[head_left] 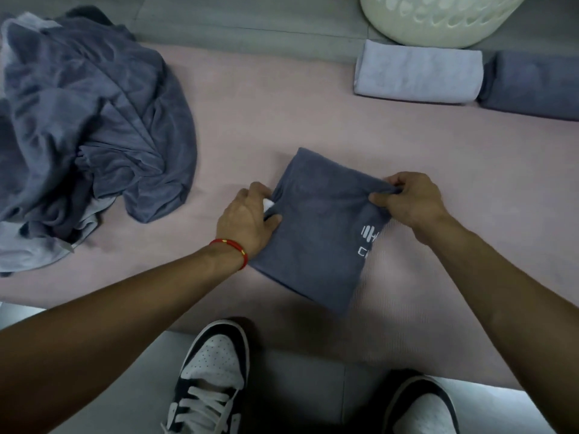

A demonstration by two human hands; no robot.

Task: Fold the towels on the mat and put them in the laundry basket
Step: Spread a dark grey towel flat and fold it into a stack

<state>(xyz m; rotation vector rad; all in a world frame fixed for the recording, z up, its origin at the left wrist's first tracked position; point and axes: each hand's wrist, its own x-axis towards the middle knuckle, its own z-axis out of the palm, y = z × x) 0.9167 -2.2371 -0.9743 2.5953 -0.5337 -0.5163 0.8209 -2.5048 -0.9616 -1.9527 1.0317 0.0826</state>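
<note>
A dark grey towel [316, 227] with a white logo lies partly folded on the pink mat [257, 120], in the middle. My left hand [247, 217] grips its left edge, where a white tag shows. Its right edge is pinched between the fingers and thumb of my right hand [407, 198]. A heap of unfolded dark and light grey towels [87, 126] lies at the left. Two rolled towels, one light grey [416, 73] and one dark grey [532, 86], lie at the back right beside the white laundry basket [438, 20].
Grey floor tiles [250, 20] border the mat at the back and front. My two black-and-white sneakers [210, 380] stand on the floor at the mat's near edge. A red bracelet [232, 249] is on my left wrist.
</note>
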